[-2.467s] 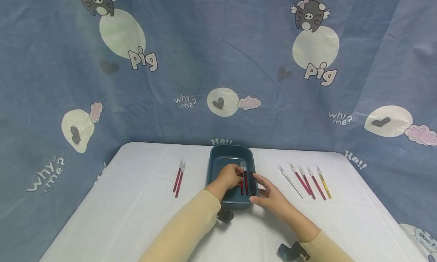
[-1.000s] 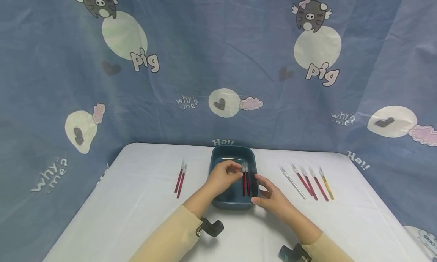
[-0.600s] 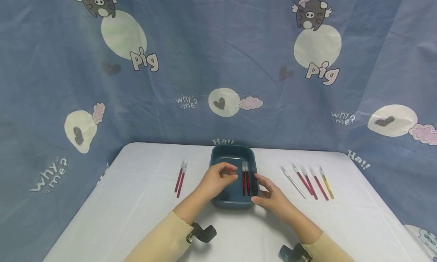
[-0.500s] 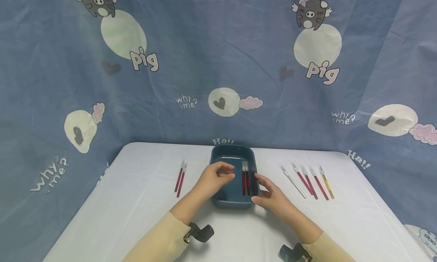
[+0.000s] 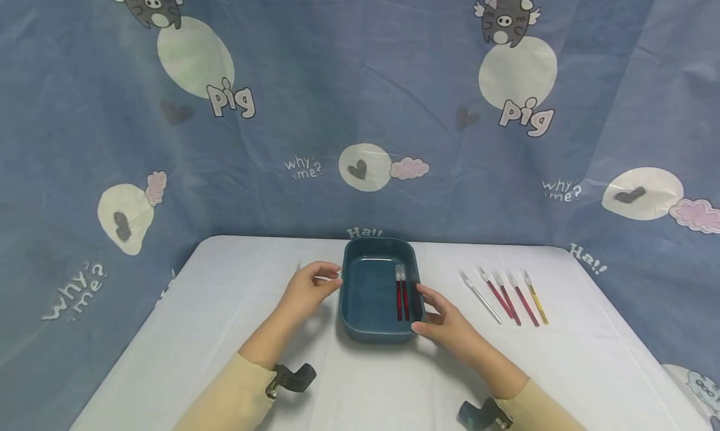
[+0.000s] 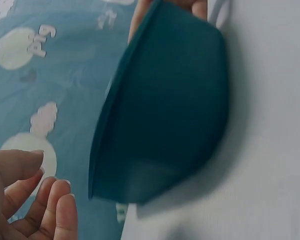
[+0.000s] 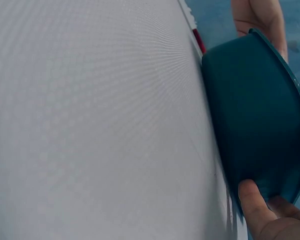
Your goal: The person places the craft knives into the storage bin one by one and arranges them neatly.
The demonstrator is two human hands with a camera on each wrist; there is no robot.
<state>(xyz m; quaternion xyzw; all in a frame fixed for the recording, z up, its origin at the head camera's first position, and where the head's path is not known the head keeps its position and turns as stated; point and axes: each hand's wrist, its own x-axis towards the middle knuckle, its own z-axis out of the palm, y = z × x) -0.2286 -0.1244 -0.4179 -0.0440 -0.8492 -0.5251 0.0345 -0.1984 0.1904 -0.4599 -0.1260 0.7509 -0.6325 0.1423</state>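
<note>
A dark teal box [image 5: 379, 338] stands on the white table. Two slim red-handled craft knives with clear caps [image 5: 402, 297] lie side by side along its right inside. My right hand [image 5: 447, 325] holds the box's near right corner, thumb on the outer wall and fingers by the right rim; the right wrist view shows the thumb [image 7: 255, 205] against the wall. Just left of the box, my left hand [image 5: 306, 290] hovers with bent, relaxed fingers and nothing in them. It mostly hides the left pair of red knives; a pale cap tip [image 5: 299, 266] peeks out behind it.
Right of the box lie several more capped knives: a silver one [image 5: 480, 298], some red ones [image 5: 509, 298] and a yellow one [image 5: 535, 298]. A blue printed cloth [image 5: 270, 62] hangs behind the table's far edge.
My left hand has let go of a red knife in the box and moved out leftward over the box's left rim. The right hand has stayed on the box.
</note>
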